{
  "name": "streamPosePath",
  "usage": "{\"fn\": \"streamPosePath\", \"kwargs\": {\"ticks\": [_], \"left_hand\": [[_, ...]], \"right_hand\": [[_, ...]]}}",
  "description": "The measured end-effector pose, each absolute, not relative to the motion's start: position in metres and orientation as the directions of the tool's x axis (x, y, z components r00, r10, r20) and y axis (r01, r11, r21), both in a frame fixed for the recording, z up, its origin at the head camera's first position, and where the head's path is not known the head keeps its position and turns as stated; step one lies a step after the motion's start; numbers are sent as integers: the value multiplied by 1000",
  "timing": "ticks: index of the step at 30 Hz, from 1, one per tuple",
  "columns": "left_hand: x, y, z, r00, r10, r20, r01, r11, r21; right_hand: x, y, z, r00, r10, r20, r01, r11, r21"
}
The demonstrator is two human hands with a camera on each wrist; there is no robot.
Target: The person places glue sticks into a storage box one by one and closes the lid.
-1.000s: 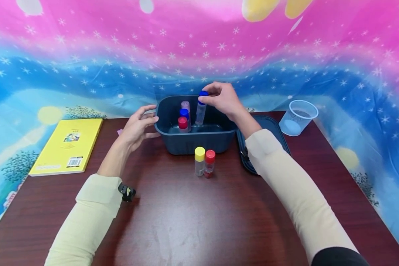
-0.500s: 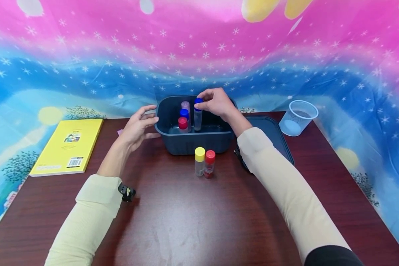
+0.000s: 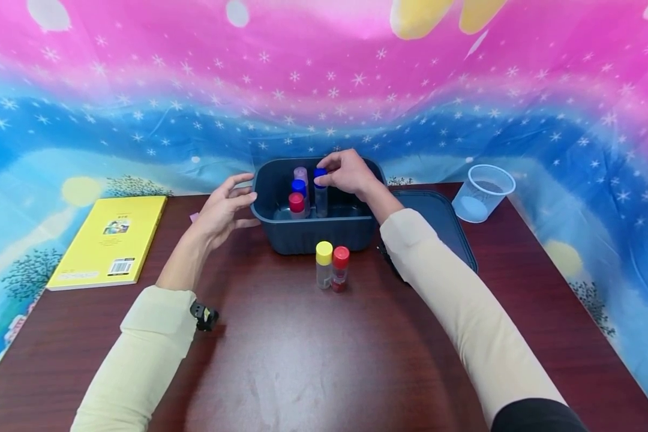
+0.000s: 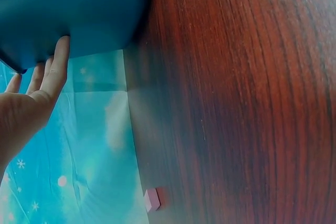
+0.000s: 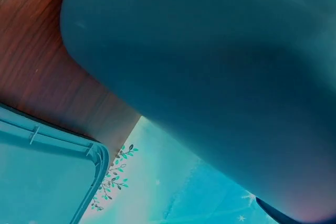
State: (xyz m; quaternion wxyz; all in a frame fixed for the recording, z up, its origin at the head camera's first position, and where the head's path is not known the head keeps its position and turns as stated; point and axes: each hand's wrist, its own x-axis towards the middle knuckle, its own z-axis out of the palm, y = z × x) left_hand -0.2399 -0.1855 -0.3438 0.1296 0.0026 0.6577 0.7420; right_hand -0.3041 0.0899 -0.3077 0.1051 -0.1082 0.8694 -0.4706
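Note:
A dark plastic bin [image 3: 318, 234] stands at the back of the table. My right hand [image 3: 350, 174] reaches over its rim and pinches the blue cap of a clear bottle [image 3: 321, 203], which is upright inside the bin. Left of that bottle stand a red-capped bottle [image 3: 297, 204], a blue-capped bottle [image 3: 299, 187] and a pale pinkish bottle [image 3: 300, 173]. My left hand [image 3: 224, 207] has its fingers extended against the bin's left side; the left wrist view shows the fingertips at the bin wall [image 4: 100, 14]. The right wrist view shows mostly bin wall, with the right hand hidden.
In front of the bin stand a yellow-capped bottle [image 3: 324, 264] and a red-capped bottle [image 3: 340, 268]. A dark lid [image 3: 437, 222] lies to its right, partly under the right forearm. Beyond it is a mesh cup [image 3: 480, 195]. A yellow book [image 3: 110, 240] lies at left, and a small pink block [image 4: 151, 200] near the back edge.
My right hand has moved left and down with the blue-capped bottle, bringing it lower in the bin, closer to the other bottles. My left hand has stayed at the bin's side.

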Motion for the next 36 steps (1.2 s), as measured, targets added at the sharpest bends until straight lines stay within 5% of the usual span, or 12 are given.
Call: {"fn": "streamPosePath", "kwargs": {"ticks": [36], "left_hand": [[-236, -185, -346, -965, 209, -156, -177, -84, 981]], "right_hand": [[-263, 110, -280, -943, -322, 84, -201, 351, -914]]}}
